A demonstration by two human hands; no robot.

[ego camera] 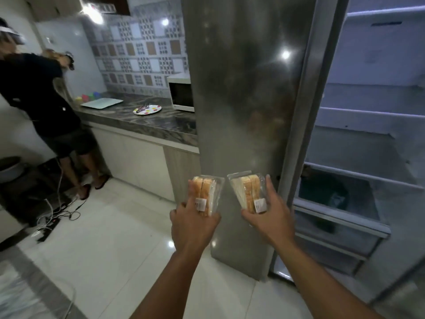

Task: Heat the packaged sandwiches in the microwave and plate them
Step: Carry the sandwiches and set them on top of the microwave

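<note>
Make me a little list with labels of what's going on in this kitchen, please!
left hand: holds a packaged sandwich
right hand: holds a second packaged sandwich
fridge: door open, beside the hands
microwave: on the counter, door shut
spotted plate: on the counter, left of the microwave
another person: stands at the counter's far end

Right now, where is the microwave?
Head view, upper middle: the microwave sits on the countertop, beside the fridge door, right of the spotted plate.
</note>
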